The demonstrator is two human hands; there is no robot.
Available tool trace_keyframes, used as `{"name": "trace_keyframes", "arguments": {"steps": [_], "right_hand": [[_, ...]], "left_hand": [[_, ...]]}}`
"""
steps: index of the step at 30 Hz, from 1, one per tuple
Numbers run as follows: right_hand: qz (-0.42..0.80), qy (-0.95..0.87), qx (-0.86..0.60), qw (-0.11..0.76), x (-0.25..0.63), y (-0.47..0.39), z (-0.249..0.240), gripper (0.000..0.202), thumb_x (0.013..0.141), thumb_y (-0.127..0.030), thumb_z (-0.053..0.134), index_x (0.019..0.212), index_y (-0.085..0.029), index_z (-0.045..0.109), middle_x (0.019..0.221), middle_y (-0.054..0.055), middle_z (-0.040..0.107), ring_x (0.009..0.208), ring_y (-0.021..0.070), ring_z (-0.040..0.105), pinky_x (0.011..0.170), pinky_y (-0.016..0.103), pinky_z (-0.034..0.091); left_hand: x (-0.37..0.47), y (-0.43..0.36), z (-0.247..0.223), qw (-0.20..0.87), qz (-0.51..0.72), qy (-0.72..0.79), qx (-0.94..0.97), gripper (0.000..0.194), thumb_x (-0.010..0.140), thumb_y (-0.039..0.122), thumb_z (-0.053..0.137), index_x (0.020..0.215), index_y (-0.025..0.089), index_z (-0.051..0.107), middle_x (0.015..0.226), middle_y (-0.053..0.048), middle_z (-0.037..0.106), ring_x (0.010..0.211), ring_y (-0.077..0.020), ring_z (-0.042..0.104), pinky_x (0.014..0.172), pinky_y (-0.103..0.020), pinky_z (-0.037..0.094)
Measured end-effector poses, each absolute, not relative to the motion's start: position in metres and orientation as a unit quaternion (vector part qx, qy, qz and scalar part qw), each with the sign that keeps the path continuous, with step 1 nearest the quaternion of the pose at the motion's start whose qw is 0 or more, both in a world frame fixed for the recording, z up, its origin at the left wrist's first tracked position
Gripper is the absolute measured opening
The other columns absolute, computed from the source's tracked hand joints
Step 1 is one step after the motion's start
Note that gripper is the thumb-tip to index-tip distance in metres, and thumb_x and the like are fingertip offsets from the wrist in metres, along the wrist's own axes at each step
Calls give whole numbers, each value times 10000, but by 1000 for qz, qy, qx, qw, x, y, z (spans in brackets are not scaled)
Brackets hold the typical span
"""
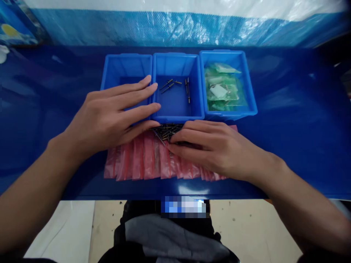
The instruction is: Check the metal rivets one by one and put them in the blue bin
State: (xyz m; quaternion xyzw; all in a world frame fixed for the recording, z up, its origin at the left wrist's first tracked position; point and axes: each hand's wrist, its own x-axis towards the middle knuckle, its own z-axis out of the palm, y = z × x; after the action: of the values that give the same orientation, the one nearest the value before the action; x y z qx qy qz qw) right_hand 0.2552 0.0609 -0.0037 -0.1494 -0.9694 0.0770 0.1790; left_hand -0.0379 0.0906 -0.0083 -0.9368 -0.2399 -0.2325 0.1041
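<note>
A heap of dark blind rivets (166,132) lies on a row of pink plastic zip bags (151,157). My left hand (105,113) is open, its fingers stretched and spread over the near edge of the left blue bin (126,65), with the thumb touching the left side of the heap. At the heap's right side, my right hand (210,144) has its fingers curled and closed around some rivets; its fingertips are partly hidden. Several more rivets (188,89) lie in the middle blue bin (178,109).
The right blue bin (248,84) contains green plastic packets (223,89). A blue table (296,120) carries all three bins, which stand side by side. Its front edge runs just above my lap. A blue and white woven sheet (164,27) hangs behind.
</note>
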Motion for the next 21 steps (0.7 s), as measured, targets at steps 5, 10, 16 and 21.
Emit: {"name": "trace_keyframes", "arguments": {"steps": [5,10,16,21], "right_hand": [[130,-943,-214,218,249,60,-3,160,1078,-168,574,995,-165,710,1018,80,759,838,165,679,749,326,577],[149,-904,-249,314,246,52,3,53,1019,-128,686,1035,-158,727,1074,74,756,908,148,709,770,296,592],[344,-787,-321,398,247,49,10,208,993,-173,754,1194,-202,710,827,-35,784,634,99,728,577,224,618],[499,-642,-343,470,246,57,7,77,955,-94,757,985,-163,774,846,24,810,642,190,794,498,259,668]], "left_hand": [[-31,87,-9,56,-248,-279,-926,287,1071,316,640,1336,220,694,1518,-72,643,1412,-237,646,1125,-446,631],[-29,83,-7,14,-245,-311,-918,255,1095,349,588,1267,221,726,1527,-28,636,1404,-228,649,1146,-426,600],[-25,85,-7,-20,-211,-347,-914,300,1102,423,564,1232,215,737,1537,-44,619,1452,-234,614,1161,-489,591],[-21,82,-4,10,-210,-328,-921,291,1116,379,539,1247,197,724,1528,-54,631,1441,-237,618,1155,-453,602]]}}
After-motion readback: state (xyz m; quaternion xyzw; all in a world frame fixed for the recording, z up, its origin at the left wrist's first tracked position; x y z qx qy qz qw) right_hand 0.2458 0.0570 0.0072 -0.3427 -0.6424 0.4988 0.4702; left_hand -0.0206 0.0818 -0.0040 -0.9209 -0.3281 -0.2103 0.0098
